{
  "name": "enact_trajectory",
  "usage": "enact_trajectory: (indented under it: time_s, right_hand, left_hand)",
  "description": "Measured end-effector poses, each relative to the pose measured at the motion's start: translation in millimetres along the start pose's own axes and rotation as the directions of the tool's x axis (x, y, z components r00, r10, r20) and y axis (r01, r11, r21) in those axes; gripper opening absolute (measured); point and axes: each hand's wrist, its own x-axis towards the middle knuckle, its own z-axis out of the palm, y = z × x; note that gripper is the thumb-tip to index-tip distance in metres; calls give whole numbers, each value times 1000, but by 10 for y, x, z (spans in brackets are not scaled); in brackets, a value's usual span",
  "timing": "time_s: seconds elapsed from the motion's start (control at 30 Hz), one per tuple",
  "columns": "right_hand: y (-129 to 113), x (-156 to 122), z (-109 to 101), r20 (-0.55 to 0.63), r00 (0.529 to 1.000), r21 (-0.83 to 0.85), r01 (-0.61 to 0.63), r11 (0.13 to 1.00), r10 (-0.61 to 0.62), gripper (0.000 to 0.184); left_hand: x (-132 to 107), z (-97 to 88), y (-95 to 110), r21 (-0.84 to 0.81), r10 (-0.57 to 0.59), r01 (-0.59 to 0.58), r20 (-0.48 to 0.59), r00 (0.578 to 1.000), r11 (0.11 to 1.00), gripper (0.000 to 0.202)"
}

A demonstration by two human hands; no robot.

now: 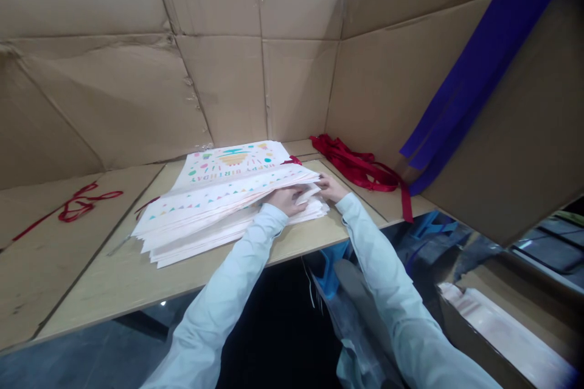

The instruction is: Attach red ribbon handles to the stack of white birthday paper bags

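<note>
White paper stack, HAPPY BIRTHDAY print on top, lies on the bench, upper layers raised at right. Left hand under them, fingers curled by a folded edge; right hand bent at right end, can't tell if either pinches. Red ribbon bundle beyond, rightward.

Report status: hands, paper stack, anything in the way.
Left hand, right hand at right end of paper stack. Stack on table, birthday print up. Red ribbons beyond right hand, seemingly not in the way.
</note>
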Motion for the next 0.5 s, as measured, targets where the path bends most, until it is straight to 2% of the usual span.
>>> enact_trajectory:
  time_s: [0.17, 0.23, 0.3, 0.37, 0.43, 0.5]
  right_hand:
    - [-117, -80, -133, -115, 991, 153, -57, 987, 75, 39]
    - [-168, -102, -164, -53, 998, 158, -30, 987, 39, 38]
    - [-208, -107, -154, 102, 995, 154, 8, 988, -24, 40]
    - [-220, -97, -108, 201, 978, 127, 36, 991, -61, 47]
    - [-195, -74, -48, 217, 975, 77, 38, 996, -54, 52]
    - [-138, -47, 8, 181, 983, 29, 25, 999, -30, 52]
  left_hand:
    - [-2, -11, 11, 30, -56, 58, -70, 996, 998, 36]
    - [-10, -31, 34, 66, -91, 96, -84, 992, 993, 36]
    - [-17, -49, 56, 78, -103, 109, -74, 992, 991, 37]
    - [-19, -58, 70, 69, -99, 103, -57, 993, 992, 38]
    - [-17, -59, 78, 61, -99, 101, -46, 994, 993, 37]
    - [-11, -55, 79, 52, -85, 87, -45, 995, 995, 36]
